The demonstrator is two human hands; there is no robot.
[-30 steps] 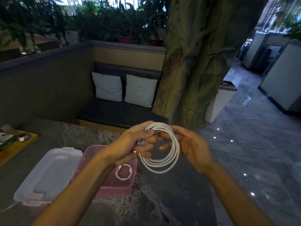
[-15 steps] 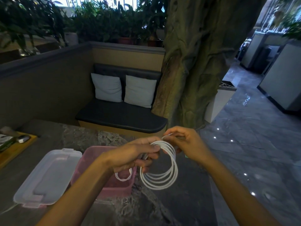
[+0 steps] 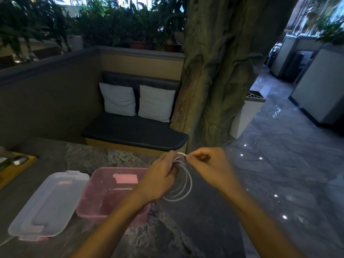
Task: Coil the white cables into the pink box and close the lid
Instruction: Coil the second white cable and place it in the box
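Observation:
My left hand (image 3: 160, 178) grips the top of a coiled white cable (image 3: 183, 190), whose loops hang down to the right of the hand, just above the dark table. My right hand (image 3: 208, 164) pinches the cable's free end at the top of the coil, close to my left fingers. The pink box (image 3: 96, 185) stands open on the table, left of and below my hands; my left forearm hides its near right part. Its clear lid (image 3: 46, 203) lies flat on the table to the left of the box.
A yellow tray (image 3: 13, 169) with small items sits at the table's far left edge. Beyond the table are a dark bench with two white cushions (image 3: 137, 101) and a large tree trunk (image 3: 219, 81). To the right is a glossy floor (image 3: 288, 164).
My right hand has moved from the coil's right side up to its top and now pinches the cable end. The coil has turned more edge-on. The view has tilted, hiding the small coil in the box.

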